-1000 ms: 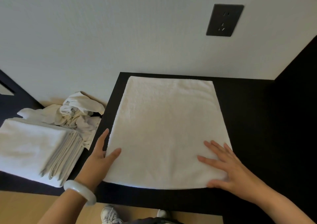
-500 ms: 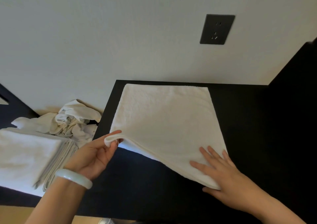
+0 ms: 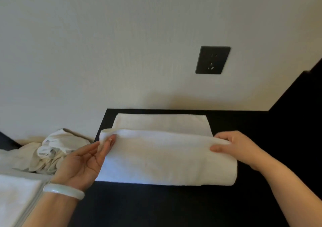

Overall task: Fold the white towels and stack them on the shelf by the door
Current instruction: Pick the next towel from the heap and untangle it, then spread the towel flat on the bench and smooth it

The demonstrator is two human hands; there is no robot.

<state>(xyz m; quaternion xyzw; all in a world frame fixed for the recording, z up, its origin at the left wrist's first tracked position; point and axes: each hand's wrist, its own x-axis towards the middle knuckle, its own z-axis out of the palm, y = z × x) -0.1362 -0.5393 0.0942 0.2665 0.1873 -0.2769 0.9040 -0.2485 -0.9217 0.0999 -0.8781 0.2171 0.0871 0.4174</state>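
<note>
1. Watching through the head camera, I see the flat black matte tabletop [image 3: 156,207] against the wall serving as the folding board, a firm and even bed for the cloth.
2. The white terry towel [image 3: 165,162] lies on it. Its far part is flat and its near edge is lifted and arched toward the wall. I judge this to be a half-fold under way, with the edges to be matched at the back.
3. The stack of folded white towels [image 3: 15,199] sits at lower left, just beside the work. Finished pieces probably gather there before going to the shelf, which I cannot see.
4. The heap of crumpled white cloths [image 3: 52,153] behind that stack looks like the supply waiting to be folded.
5. The left hand [image 3: 81,164], palm up, pinches the left corner of the lifted edge between thumb and fingertips.
6. The right hand [image 3: 238,148] grips the right corner, thumb in front and fingers curled over the top.
7. Holding both corners keeps the edge taut and level, I reckon.
</note>
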